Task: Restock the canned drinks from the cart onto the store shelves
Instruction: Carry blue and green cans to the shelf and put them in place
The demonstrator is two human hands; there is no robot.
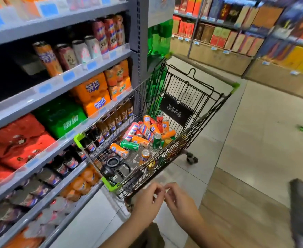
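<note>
Your left hand (148, 200) and right hand (178, 198) sit close together just short of the near rim of the black wire shopping cart (197, 120) with green corner guards; fingers of both loosely curled, tips nearly meeting, and whether they pinch anything is too blurred to tell. Inside the cart near your end lies a black device (114, 168). Past it the slim drink cans (145, 135) lie jumbled on the cart floor: mostly orange, some green, some red-and-white striped, a few upright. Left of the cart, touching or just beside it, is the grey metal shelf unit (86, 79) carrying orange and green multipacks, dark bottles and a row of upright cans higher up. Far right, boxed goods on wooden shelving (220, 59), blurred.
</note>
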